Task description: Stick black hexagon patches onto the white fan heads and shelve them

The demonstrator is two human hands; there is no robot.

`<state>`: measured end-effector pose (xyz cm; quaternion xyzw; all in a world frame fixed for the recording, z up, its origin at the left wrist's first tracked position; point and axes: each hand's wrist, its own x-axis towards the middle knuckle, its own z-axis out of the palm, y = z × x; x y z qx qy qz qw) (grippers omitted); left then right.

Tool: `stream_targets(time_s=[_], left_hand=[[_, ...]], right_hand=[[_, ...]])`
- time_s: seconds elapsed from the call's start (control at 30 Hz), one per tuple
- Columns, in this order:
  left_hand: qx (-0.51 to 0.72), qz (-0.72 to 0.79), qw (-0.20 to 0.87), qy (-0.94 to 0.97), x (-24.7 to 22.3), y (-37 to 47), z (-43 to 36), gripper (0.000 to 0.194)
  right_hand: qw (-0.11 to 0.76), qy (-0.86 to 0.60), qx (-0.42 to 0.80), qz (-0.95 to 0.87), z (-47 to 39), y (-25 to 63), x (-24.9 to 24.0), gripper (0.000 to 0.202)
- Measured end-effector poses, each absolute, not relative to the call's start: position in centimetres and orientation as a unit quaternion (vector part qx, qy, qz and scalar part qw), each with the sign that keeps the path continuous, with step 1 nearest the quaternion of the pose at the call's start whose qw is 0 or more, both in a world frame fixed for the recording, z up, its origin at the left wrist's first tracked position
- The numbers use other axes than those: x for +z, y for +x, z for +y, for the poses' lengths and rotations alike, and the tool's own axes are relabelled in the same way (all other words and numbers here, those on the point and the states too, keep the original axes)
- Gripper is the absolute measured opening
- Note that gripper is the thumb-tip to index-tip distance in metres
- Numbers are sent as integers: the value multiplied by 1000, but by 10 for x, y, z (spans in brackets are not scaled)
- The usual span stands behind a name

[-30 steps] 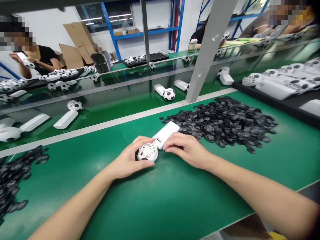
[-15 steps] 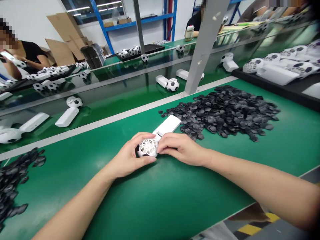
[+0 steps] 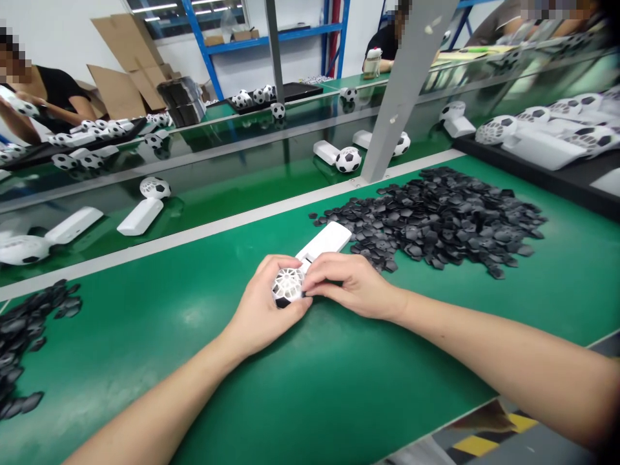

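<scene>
A white handheld fan (image 3: pixel 323 244) with a round soccer-ball head lies in front of me, its flat handle pointing away to the upper right. My left hand (image 3: pixel 271 303) wraps round the ball head (image 3: pixel 287 285), thumb along the near side and fingers on the far side. The open white lattice of the head faces up, with a black patch on its near edge. At the head's right side, my right hand (image 3: pixel 346 284) has thumb and forefinger pinched together. Whatever those fingertips hold is hidden; a small dark spot shows beside them.
A pile of black pentagon pieces (image 3: pixel 450 216) lies to the right, another pile (image 3: pixel 33 336) at far left. Behind a metal rail, a green conveyor carries more fans (image 3: pixel 349 159). A grey post (image 3: pixel 404 97) rises there. A black tray (image 3: pixel 547 171) holds several fans. Co-workers sit across.
Fans on the nearer conveyor have shifted right; a farther row has shifted left. My left thumb has slid right along the ball head, baring more of its black patch. My right hand stays pinched.
</scene>
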<state>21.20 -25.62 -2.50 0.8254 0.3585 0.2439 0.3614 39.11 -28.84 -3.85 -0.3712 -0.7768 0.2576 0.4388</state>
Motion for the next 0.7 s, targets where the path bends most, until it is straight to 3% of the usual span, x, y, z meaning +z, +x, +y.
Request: stream_targets(time_s=[0.33,0.6,0.7], left_hand=[[270,329,351,834,-27,213,-256,33],[316,319,356,819,-30,209,-258,41],[327,331,348,814,-28,210,-230,43]], right_hand=[[404,-353,218,-815,-279,396,-36,4],[347,-462,131,-806,-279,398,-35,28],[361,-510,89,-776,-281,410,-42,22]])
